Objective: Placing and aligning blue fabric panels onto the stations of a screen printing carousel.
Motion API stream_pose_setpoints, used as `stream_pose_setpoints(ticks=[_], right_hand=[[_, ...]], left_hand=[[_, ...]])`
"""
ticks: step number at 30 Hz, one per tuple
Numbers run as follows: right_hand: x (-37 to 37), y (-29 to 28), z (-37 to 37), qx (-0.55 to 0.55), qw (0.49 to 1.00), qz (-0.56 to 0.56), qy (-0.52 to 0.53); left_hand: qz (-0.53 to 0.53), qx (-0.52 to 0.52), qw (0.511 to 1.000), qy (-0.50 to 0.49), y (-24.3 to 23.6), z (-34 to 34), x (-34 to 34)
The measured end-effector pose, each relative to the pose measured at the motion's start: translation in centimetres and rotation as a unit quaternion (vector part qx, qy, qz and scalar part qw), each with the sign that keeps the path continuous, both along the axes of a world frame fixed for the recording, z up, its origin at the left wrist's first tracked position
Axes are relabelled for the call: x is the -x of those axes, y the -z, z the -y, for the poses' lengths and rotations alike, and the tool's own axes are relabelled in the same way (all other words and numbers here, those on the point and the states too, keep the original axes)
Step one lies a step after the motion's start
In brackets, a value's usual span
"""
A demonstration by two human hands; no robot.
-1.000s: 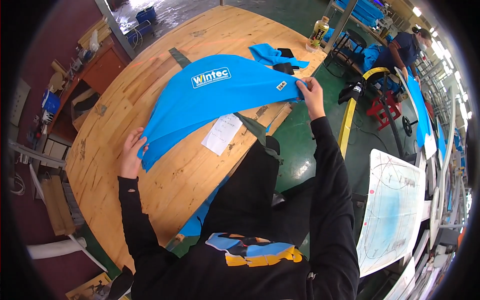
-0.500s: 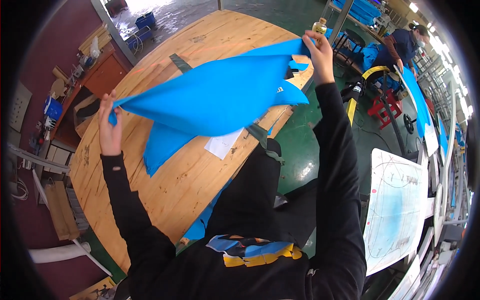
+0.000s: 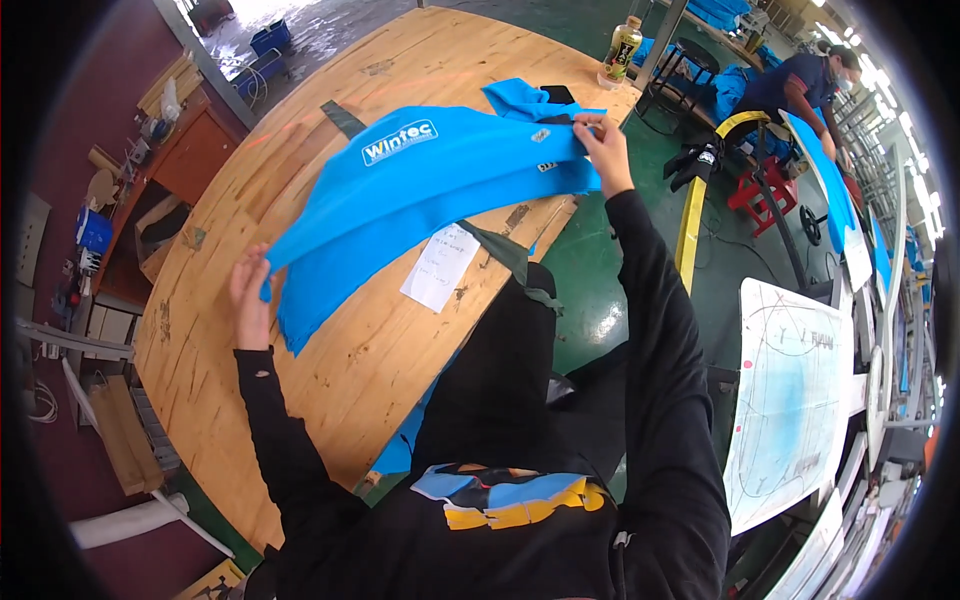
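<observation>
A long piece of bright blue fabric (image 3: 400, 190) with white printing stretches across the wooden table, partly folded over another blue layer beneath it. My left hand (image 3: 252, 298) pinches its near-left end just above the tabletop. At the right end, over the table's edge, my right hand (image 3: 606, 155) grips the other corner between thumb and fingers. Beyond that hand lies a crumpled blue cloth (image 3: 525, 100), with a small black item (image 3: 558, 95) beside it. A white paper with handwriting (image 3: 440, 268) rests below the fabric, next to a dark green strip (image 3: 500, 250).
The wooden table (image 3: 230, 420) fills the left and middle. A bottle (image 3: 620, 50) stands at its far right corner. A person (image 3: 800, 90) works with blue material at the far right. A red stool (image 3: 765, 195) and a white marked board (image 3: 790, 400) stand to my right.
The raised, billowing blue fabric has come down flatter over the table, and its white printing now shows. Both my hands have lowered, still holding its ends; my left moved slightly right.
</observation>
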State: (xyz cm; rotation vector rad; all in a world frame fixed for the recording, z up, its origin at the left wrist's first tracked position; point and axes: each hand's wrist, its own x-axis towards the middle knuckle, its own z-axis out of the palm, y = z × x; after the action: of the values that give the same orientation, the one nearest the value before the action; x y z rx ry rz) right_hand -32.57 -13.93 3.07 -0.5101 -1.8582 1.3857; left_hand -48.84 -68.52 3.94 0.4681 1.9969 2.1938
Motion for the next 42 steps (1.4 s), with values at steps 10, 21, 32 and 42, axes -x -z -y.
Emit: stream_pose_setpoints(ticks=[10,21,32,42], right_hand=[[-2.7,2.4,0.1,-0.104,0.993,0.035,0.049],[-3.6,4.4,0.2,-0.148,0.985,0.043,0.082],[-9.9,-13.6,11.2,-0.278,0.937,-0.198,0.073],[-30.7,-30.4,19.7,-0.566,0.64,-0.482,0.196]], left_hand=[[0.044,0.077,0.996,0.011,1.9,1.7,-3.5],[-0.004,0.211,0.977,-0.037,3.1,2.8,-5.1],[-0.375,0.214,0.901,-0.038,-9.9,-8.5,-12.6],[-0.338,-0.513,0.704,0.356,-26.5,-15.3,-24.9]])
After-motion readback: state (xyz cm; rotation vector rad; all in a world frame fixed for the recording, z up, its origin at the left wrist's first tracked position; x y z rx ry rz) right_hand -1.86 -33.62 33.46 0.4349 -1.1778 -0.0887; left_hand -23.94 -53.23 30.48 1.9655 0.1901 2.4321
